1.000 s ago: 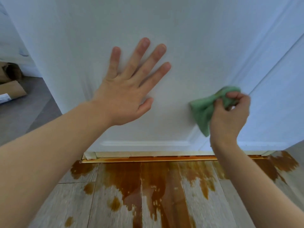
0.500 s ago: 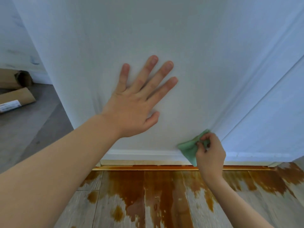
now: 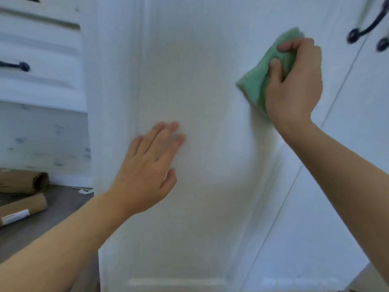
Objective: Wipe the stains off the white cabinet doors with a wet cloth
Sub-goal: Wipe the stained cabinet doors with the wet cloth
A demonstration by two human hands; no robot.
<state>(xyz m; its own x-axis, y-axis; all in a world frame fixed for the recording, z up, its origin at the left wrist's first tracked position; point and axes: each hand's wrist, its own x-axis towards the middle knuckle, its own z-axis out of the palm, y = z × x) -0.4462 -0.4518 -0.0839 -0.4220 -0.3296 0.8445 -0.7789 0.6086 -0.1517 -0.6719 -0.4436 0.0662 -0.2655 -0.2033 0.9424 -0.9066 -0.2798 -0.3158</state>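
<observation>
A white cabinet door (image 3: 202,85) fills the middle of the head view, with a recessed panel and raised borders. My left hand (image 3: 148,167) lies flat on the lower part of the panel, fingers straight and close together. My right hand (image 3: 294,85) grips a bunched green cloth (image 3: 256,83) and presses it against the door's upper right border. No stain shows plainly on the panel; the picture is blurred by motion.
A second white door (image 3: 347,186) joins on the right, with dark metal handles (image 3: 366,28) at the top right. White drawers with a dark pull (image 3: 15,65) stand at the left. Cardboard rolls (image 3: 21,209) lie on the grey floor at the lower left.
My right hand has swept the cloth from the door's bottom right corner up to its upper right border. The view has tilted upward, so the stained wooden floor has left the frame.
</observation>
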